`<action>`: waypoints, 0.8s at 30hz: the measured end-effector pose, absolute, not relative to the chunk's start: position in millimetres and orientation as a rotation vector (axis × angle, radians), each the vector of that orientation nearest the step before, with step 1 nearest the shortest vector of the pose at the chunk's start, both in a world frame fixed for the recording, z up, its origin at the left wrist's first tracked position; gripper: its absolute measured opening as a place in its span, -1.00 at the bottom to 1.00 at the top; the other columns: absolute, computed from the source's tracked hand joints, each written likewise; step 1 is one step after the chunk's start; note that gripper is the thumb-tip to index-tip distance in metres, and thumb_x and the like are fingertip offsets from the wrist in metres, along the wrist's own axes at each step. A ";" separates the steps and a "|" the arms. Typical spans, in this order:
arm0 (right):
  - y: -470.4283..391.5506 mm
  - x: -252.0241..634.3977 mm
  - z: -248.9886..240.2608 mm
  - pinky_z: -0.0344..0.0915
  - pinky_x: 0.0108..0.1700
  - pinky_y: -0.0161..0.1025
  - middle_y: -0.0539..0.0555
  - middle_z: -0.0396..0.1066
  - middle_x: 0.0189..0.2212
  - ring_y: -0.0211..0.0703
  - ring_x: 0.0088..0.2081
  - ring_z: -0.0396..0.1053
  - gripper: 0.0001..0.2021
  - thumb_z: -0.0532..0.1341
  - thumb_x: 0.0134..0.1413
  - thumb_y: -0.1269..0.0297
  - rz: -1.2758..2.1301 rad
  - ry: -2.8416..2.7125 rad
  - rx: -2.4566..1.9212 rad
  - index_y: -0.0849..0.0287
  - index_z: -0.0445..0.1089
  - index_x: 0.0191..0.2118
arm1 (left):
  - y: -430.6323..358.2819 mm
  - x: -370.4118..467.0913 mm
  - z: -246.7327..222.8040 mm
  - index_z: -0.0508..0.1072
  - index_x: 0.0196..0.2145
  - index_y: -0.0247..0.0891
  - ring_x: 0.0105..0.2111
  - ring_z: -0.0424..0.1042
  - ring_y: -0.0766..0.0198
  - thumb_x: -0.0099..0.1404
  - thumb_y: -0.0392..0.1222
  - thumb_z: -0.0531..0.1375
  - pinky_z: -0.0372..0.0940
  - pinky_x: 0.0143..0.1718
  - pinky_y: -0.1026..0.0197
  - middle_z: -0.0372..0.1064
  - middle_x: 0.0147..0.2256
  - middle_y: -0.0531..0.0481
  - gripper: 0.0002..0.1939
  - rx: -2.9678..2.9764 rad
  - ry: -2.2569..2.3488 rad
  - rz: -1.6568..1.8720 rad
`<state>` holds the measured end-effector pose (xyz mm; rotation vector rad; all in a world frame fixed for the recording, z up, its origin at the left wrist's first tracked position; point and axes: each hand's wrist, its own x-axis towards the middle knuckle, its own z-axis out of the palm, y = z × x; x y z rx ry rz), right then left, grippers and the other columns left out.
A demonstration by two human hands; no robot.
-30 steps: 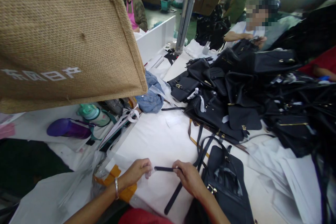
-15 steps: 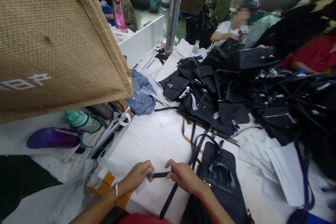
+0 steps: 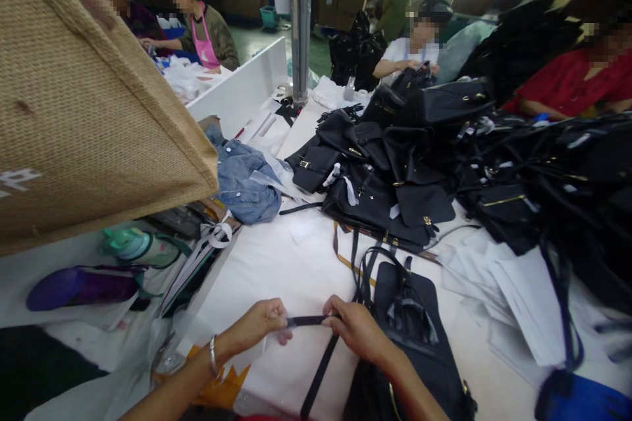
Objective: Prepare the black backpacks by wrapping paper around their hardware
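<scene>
Between my two hands a short stretch of black strap is held out level above the white table. My left hand, with a silver bangle at the wrist, pinches its left end, where a bit of clear plastic shows. On the strap's other side, my right hand has its fingers closed round it. The strap's tail hangs down below my right hand toward the table's near edge. A black handbag lies under and beside my right forearm, its flap and thin handles pointing away from me.
Black bags are heaped across the far and right side. White paper sheets lie at right, near a blue item. A burlap bag juts in at left above a denim garment and bottles. Co-workers sit beyond.
The view has swung slightly to the right. My hands still hold the strap, and the stretch between them is now straighter and closer to level.
</scene>
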<state>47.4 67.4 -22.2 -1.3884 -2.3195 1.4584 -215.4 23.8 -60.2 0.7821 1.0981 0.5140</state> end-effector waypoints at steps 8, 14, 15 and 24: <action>71.9 60.2 -13.3 0.08 -0.34 -0.36 -0.05 0.43 -0.48 -0.21 -0.40 0.38 -0.87 0.12 0.17 0.21 1.328 -2.374 -1.448 0.05 0.34 -0.18 | 31.2 -196.3 -51.7 0.28 -0.39 -0.28 -0.46 0.51 0.16 0.24 -0.04 0.17 0.31 -0.33 0.12 0.55 -0.39 -0.14 -0.76 0.866 1.151 0.572; 72.2 68.3 -14.3 0.10 -0.33 -0.36 -0.05 0.43 -0.48 -0.21 -0.39 0.39 -0.87 0.09 0.19 0.22 1.319 -2.260 -1.511 0.06 0.33 -0.19 | 35.0 -196.1 -38.2 0.30 -0.27 -0.27 -0.29 0.52 0.15 0.31 0.03 0.10 0.28 -0.18 0.10 0.53 -0.19 -0.18 -0.72 0.911 0.999 0.491; 71.9 69.8 -14.0 0.11 -0.32 -0.36 -0.05 0.43 -0.48 -0.21 -0.39 0.39 -0.87 0.09 0.19 0.23 1.330 -2.250 -1.497 0.06 0.33 -0.19 | 36.0 -195.5 -37.1 0.30 -0.27 -0.27 -0.29 0.52 0.14 0.30 0.04 0.11 0.28 -0.19 0.09 0.53 -0.20 -0.19 -0.72 0.887 0.993 0.475; 74.4 81.0 -2.4 0.10 -0.34 -0.37 -0.06 0.43 -0.49 -0.22 -0.41 0.37 -0.88 0.14 0.15 0.26 1.415 -2.332 -1.346 0.03 0.38 -0.20 | 41.8 -178.5 -45.3 0.35 -0.42 -0.30 -0.47 0.48 0.18 0.22 -0.04 0.20 0.29 -0.32 0.14 0.54 -0.47 -0.12 -0.76 0.886 1.090 0.523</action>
